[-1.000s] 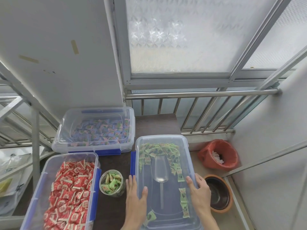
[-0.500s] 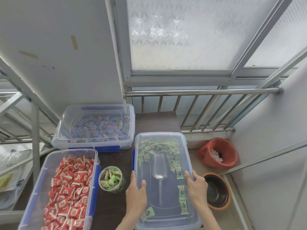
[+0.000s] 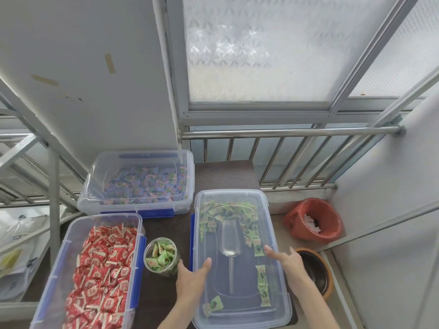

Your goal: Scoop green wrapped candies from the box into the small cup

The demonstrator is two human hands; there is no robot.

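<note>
The clear box (image 3: 275, 233) of green wrapped candies (image 3: 228, 210) stands at the front right of the table with its transparent lid (image 3: 237, 309) on. A clear scoop (image 3: 231, 243) lies inside under the lid. The small cup (image 3: 161, 257), holding several green candies, stands just left of the box. My left hand (image 3: 191, 280) grips the lid's left edge, thumb on top and fingers down the side next to the cup. My right hand (image 3: 288, 260) is at the lid's right edge with its fingers spread.
A box of red candies (image 3: 99, 269) sits at the front left, and a lidded box of blue candies (image 3: 140, 184) behind it. Right of the table are an orange bin (image 3: 313, 219) and a dark bowl (image 3: 313, 274). A metal railing (image 3: 285, 134) runs behind.
Both hands went from lying flat on the lid to its side edges. The right hand's fingers have now spread and lifted a little. The view has shifted slightly.
</note>
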